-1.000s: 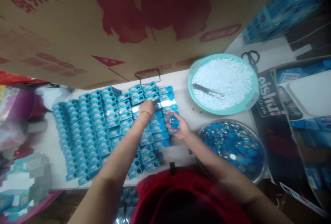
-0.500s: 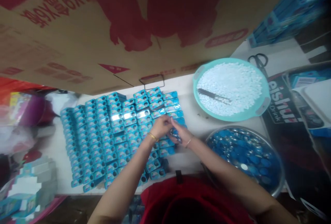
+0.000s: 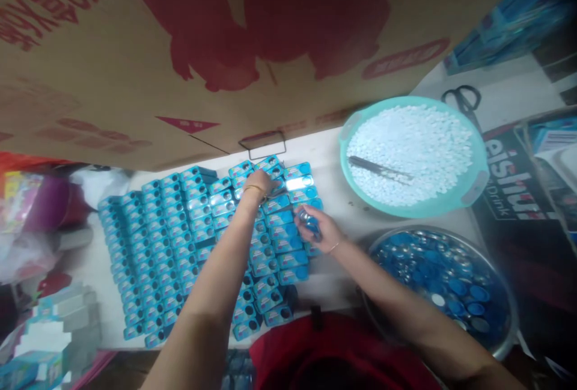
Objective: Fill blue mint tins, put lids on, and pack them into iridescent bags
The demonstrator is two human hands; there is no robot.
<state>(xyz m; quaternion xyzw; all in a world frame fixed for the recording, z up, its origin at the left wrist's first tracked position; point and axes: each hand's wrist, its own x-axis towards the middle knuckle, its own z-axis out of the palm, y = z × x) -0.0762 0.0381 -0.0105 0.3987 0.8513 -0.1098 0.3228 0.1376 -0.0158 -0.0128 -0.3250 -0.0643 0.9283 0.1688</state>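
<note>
Rested left hand [image 3: 262, 182], fingers bent, on a box [image 3: 276, 186] at 12 o'clock of the boxes [image 3: 180, 240], could not tell if gripping, and held small caps [image 3: 310, 222] in half-closed right hand [image 3: 321, 232] at 3 o'clock; seemed light, hard, slippery, best pinched by the rims.
</note>
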